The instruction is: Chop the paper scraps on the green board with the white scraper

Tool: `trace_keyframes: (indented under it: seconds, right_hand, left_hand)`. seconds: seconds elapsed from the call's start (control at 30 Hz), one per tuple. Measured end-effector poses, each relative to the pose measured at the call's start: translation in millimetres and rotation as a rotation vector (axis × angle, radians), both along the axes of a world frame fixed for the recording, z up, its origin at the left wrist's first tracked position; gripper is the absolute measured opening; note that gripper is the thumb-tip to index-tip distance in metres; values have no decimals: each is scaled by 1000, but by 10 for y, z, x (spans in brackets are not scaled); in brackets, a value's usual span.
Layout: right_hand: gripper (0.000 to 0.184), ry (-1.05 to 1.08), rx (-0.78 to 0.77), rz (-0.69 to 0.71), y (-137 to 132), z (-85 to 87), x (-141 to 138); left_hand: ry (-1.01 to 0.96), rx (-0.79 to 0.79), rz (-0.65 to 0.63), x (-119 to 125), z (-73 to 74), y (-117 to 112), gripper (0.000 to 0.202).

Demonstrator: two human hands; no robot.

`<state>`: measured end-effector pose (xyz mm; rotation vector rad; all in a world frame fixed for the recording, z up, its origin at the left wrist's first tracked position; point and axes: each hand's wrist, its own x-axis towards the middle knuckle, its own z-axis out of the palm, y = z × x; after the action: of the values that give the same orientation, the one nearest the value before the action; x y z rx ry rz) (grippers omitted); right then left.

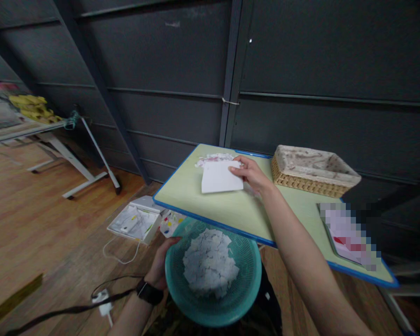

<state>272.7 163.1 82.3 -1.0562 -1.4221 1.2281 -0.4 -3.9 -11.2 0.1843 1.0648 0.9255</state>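
Observation:
My right hand (252, 173) reaches across the pale green table (231, 210) and pinches the right edge of a white sheet of paper (220, 177) lying on it. Just beyond the sheet sits a small heap of torn paper with pink marks (212, 159). My left hand (161, 266), with a black watch on the wrist, grips the left rim of a teal plastic basket (247, 261) held below the table's front edge. The basket holds a pile of torn white paper pieces (210, 268).
A woven wicker tray (313, 170) stands at the table's back right, and a blurred-out flat item (348, 233) lies at its right end. On the wooden floor lie a white box (135, 221), cables and a plug (103, 301). Another table (38, 128) stands far left.

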Motion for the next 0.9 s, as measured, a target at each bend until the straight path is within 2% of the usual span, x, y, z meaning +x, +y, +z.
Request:
trace_keyframes:
  seconds: [0.07, 0.13, 0.23, 0.4, 0.57, 0.9]
  right_hand:
    - [47, 106, 97, -266, 101, -40, 72]
    - [45, 112, 174, -491, 206, -85, 149]
    - [40, 2, 282, -669, 301, -143, 216]
    - [35, -228, 384, -642, 265, -181, 175]
    - [33, -430, 438, -605, 229, -198, 134]
    - [31, -666, 523, -478, 188, -299, -29]
  left_hand:
    - [1, -7, 2, 3, 0, 4, 12]
    - [14, -19, 10, 11, 11, 5, 15]
    - [45, -10, 0, 22, 23, 2, 16]
    - [52, 32, -7, 14, -16, -6, 13]
    - [37, -10, 1, 1, -52, 4, 11]
    - [13, 66, 23, -29, -167, 14, 6]
